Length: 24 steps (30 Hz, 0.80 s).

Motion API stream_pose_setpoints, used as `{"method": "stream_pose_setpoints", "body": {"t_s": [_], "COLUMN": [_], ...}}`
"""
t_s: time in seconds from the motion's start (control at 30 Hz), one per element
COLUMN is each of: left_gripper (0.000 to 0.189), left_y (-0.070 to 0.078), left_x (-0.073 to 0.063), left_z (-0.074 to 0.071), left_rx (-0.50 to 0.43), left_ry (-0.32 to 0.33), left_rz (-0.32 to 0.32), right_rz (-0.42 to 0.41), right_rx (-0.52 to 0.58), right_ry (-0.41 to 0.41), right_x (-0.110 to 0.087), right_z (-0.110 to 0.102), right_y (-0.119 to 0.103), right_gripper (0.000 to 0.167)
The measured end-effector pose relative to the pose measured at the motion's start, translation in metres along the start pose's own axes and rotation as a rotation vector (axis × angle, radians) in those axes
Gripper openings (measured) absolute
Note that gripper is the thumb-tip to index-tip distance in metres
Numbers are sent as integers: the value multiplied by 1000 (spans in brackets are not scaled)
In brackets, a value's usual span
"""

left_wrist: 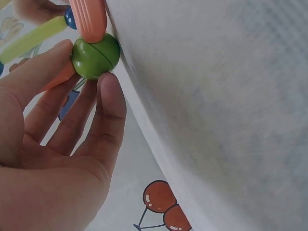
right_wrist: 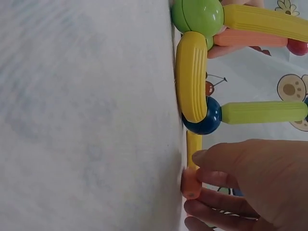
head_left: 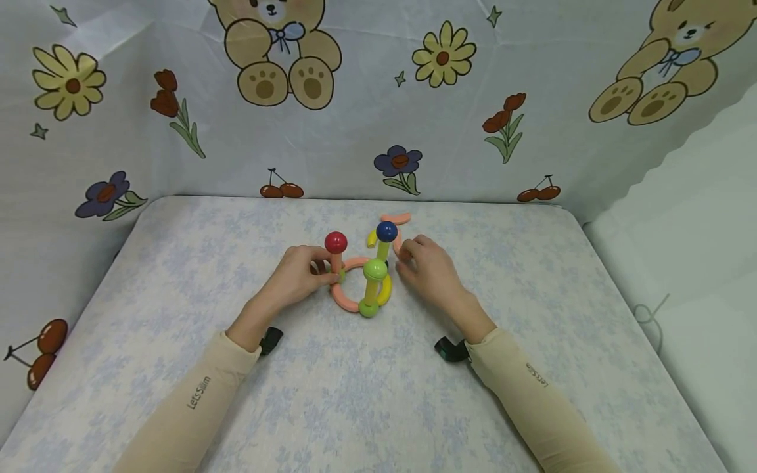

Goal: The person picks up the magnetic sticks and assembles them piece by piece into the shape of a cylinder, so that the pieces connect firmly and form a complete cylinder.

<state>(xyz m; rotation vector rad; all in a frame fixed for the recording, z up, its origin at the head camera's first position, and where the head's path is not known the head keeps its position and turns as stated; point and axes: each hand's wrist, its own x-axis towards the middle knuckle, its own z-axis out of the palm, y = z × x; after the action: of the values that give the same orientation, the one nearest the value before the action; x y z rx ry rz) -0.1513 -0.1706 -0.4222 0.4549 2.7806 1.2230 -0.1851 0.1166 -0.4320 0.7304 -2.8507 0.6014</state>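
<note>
A ring of curved magnetic sticks, orange (head_left: 344,300) and yellow (head_left: 386,290), lies on the table, joined by balls. My left hand (head_left: 298,274) pinches a green ball (left_wrist: 95,58) at the ring's left side between thumb and fingers. From that side rises an orange stick (head_left: 336,261) topped with a red ball (head_left: 336,242). A yellow stick (head_left: 371,292) with a green ball (head_left: 375,269) stands at the front; behind it, a light-green stick (head_left: 383,250) carries a blue ball (head_left: 387,231). Right of the ring, my right hand (head_left: 432,271) pinches a loose curved orange stick (right_wrist: 191,183).
Behind the ring lie another curved orange stick (head_left: 396,218) and a short yellow stick (head_left: 372,238). The cloth-covered table (head_left: 355,394) meets a patterned curtain (head_left: 355,131) at its back edge. A thin cord (head_left: 650,318) hangs beyond the right edge.
</note>
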Motion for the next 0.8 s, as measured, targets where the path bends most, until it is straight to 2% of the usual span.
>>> {"method": "stream_pose_setpoints", "body": {"t_s": [0.17, 0.4, 0.5, 0.63, 0.8], "left_gripper": [11, 11, 10, 10, 11], "left_y": [1, 1, 0, -1, -3], "left_x": [0, 1, 1, 1, 1], "left_z": [0, 0, 1, 1, -1], "left_rx": [3, 6, 5, 7, 0], "left_ry": [1, 2, 6, 6, 5], "left_rz": [9, 14, 11, -9, -19], "right_rz": [47, 44, 72, 192, 322], "right_rx": [-19, 41, 102, 332, 761], "right_ry": [17, 34, 28, -23, -175], "right_x": [1, 2, 3, 4, 6], "right_z": [0, 1, -2, -16, -43], "right_y": [2, 3, 2, 3, 15], "right_gripper": [31, 26, 25, 26, 33]}}
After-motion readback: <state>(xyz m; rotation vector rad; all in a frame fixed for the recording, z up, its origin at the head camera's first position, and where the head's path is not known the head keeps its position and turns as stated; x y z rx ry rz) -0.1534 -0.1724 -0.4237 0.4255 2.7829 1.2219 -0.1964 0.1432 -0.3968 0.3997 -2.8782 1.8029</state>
